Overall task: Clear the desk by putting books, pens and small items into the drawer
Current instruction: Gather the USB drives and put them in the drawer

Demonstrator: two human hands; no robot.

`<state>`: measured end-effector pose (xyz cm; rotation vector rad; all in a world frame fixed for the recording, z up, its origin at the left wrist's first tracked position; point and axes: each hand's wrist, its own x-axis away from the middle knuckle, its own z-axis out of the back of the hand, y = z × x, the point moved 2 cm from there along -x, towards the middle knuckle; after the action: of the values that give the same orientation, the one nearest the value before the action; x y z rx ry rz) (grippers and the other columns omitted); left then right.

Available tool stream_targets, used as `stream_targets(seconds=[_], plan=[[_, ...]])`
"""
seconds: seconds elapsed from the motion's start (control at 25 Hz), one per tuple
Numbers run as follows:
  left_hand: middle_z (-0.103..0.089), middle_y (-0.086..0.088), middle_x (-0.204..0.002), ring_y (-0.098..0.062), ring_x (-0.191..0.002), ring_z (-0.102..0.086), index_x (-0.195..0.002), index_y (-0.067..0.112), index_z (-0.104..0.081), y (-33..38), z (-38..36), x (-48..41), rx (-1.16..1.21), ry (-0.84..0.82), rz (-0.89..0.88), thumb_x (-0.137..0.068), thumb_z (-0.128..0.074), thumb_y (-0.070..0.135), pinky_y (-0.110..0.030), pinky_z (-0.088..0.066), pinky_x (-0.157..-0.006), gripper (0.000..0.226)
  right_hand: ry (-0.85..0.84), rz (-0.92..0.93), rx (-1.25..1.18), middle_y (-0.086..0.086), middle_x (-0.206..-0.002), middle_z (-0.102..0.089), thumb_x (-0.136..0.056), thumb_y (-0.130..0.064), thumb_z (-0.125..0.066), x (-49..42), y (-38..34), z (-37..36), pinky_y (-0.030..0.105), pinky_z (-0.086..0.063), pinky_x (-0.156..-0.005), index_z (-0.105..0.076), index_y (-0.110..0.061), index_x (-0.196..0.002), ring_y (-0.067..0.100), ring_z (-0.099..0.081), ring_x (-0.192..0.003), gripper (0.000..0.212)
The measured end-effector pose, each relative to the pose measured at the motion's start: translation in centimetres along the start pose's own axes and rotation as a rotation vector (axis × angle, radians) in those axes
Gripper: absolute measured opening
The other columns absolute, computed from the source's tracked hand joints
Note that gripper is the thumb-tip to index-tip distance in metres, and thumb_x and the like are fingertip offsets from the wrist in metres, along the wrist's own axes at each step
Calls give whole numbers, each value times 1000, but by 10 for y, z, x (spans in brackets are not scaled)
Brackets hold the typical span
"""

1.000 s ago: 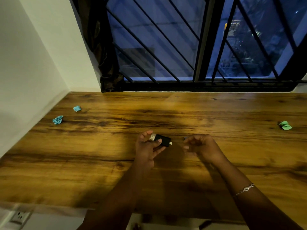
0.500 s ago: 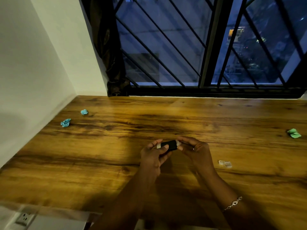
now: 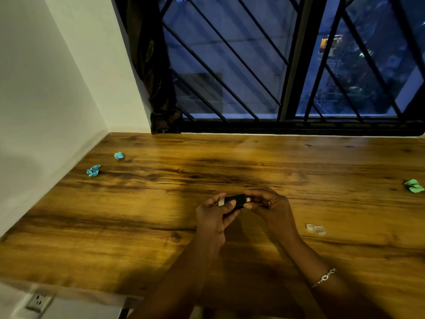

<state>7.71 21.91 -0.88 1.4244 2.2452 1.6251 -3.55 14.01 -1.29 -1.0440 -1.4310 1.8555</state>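
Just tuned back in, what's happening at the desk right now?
A person holds a small black gadget with metal ends over the wooden desk: the left hand grips its left end, the right hand pinches its right end. Small clear pieces lie on the desk beside the right hand. Two crumpled blue scraps sit far left, a green scrap far right. No drawer is in view.

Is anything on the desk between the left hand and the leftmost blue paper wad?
Nothing: in the head view only bare desk runs from the left hand, which grips the black device, to the leftmost blue paper wad.
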Motion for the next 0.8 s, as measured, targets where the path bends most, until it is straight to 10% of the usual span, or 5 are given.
stream_targets(seconds=[0.28, 0.48, 0.6, 0.8], plan=[[-58, -11, -98, -24, -85, -60, -92, 2, -57, -2, 1, -4, -2, 43, 6, -80, -61, -11, -24, -58, -50, 18, -34, 25, 74, -7, -92, -62, -70, 8, -71, 0, -1, -1, 10, -50, -72, -67, -23, -87, -7, -61, -78, 35], [-51, -20, -128, -29, -104, -59, -119, -7, -51, 10, 13, -12, -227, -120, 18, -87, -56, -5, -28, -58, -71, 33, -132, 139, 315, -7, -89, -60, -70, -5, -76, -4, -3, -3, 16, -50, -74, -69, -6, -94, 7, -62, -82, 25], [-48, -13, -135, -27, -116, -53, -141, 2, -33, 23, 22, -15, -667, -221, -121, -86, -60, 0, -34, -53, -82, 61, -142, 167, 386, -7, -89, -58, -70, -5, -76, -2, -1, -9, 22, -51, -74, -68, -4, -97, 10, -61, -85, 29], [-59, -4, -125, -22, -114, -54, -127, 19, -52, 23, 31, -27, -1626, -184, -596, -82, -67, 21, -25, -41, -84, 48, -157, 128, 507, -14, -88, -57, -69, -7, -77, -5, 12, -11, 8, -37, -71, -67, -9, -99, 3, -53, -82, 31]])
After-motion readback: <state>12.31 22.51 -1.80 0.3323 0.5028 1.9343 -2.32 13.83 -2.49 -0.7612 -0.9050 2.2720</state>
